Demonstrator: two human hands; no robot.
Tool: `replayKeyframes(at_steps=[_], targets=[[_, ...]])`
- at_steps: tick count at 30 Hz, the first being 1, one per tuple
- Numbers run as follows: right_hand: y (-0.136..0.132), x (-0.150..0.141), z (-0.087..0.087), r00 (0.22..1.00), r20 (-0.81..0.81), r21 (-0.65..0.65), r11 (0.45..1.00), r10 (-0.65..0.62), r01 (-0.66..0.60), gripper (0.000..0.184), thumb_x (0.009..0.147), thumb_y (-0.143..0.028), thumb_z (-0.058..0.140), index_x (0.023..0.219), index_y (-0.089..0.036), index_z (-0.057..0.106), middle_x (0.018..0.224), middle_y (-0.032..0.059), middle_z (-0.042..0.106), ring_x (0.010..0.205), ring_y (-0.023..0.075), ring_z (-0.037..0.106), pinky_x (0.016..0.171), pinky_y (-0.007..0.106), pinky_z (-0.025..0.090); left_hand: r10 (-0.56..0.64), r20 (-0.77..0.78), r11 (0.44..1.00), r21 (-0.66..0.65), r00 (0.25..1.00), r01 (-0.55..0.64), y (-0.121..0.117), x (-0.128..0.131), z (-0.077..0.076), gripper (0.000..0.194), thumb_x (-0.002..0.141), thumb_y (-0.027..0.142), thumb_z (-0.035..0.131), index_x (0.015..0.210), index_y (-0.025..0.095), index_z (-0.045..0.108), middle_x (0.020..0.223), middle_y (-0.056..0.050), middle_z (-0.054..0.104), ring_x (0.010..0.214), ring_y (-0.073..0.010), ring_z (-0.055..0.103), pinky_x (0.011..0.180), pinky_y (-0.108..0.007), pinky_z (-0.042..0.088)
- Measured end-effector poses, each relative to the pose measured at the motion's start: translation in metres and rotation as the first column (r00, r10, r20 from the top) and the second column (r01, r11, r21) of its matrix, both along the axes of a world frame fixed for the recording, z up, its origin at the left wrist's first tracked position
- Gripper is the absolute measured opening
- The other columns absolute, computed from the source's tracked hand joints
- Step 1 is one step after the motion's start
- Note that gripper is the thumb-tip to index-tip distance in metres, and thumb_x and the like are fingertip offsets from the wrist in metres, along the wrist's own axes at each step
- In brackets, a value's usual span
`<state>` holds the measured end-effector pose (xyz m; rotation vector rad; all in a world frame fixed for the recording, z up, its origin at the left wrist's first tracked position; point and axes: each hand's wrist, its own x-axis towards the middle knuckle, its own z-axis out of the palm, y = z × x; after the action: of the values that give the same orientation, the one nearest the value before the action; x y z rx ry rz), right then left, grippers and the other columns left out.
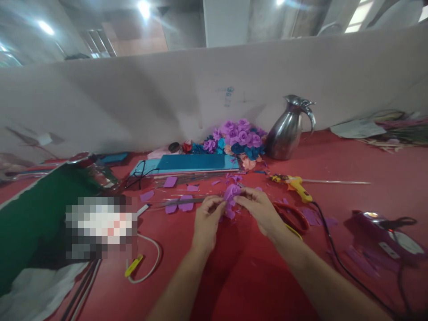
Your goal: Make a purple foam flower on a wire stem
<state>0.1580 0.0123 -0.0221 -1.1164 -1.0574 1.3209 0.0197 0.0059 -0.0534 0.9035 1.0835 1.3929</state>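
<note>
Between my two hands is a purple paper flower [231,195], held above the red table [240,276]. My left hand [207,218] pinches its left side, and a thin dark stem seems to run leftward from there. The fingers of my right hand [259,208] close on the flower's right side. Purple paper pieces [186,203] lie just left of my left hand, with small scraps around. Red-handled scissors [294,217] lie partly behind my right forearm. Beyond them rests a yellow glue gun [297,186] with a clear glue stick in its back.
A heap of purple, blue and pink paper flowers [242,138] sits by the white partition [150,98]. Right of it stands a steel jug [286,129]. Blue paper sheets [194,162] lie in front. A power strip [389,238] is at right, and a white cable [157,256] at left.
</note>
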Motion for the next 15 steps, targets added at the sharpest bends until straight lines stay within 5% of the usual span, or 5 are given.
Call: replayKeyframes(at_steps=[15], targets=[[0.0003, -0.0012, -0.0036, 1.000, 0.028, 0.013, 1.000, 0.010, -0.010, 0.017, 0.062, -0.032, 0.068, 0.072, -0.018, 0.066, 0.068, 0.0005, 0.065, 0.064, 0.0150, 0.056, 0.063, 0.028, 0.043, 0.107, -0.312, 0.979, 0.200, 0.944, -0.045, 0.0013, -0.0031, -0.0041, 0.008, 0.073, 0.024, 0.067, 0.077, 0.022, 0.074, 0.089, -0.004, 0.055, 0.087, -0.0174, 0.054, 0.077, -0.028, 0.043]])
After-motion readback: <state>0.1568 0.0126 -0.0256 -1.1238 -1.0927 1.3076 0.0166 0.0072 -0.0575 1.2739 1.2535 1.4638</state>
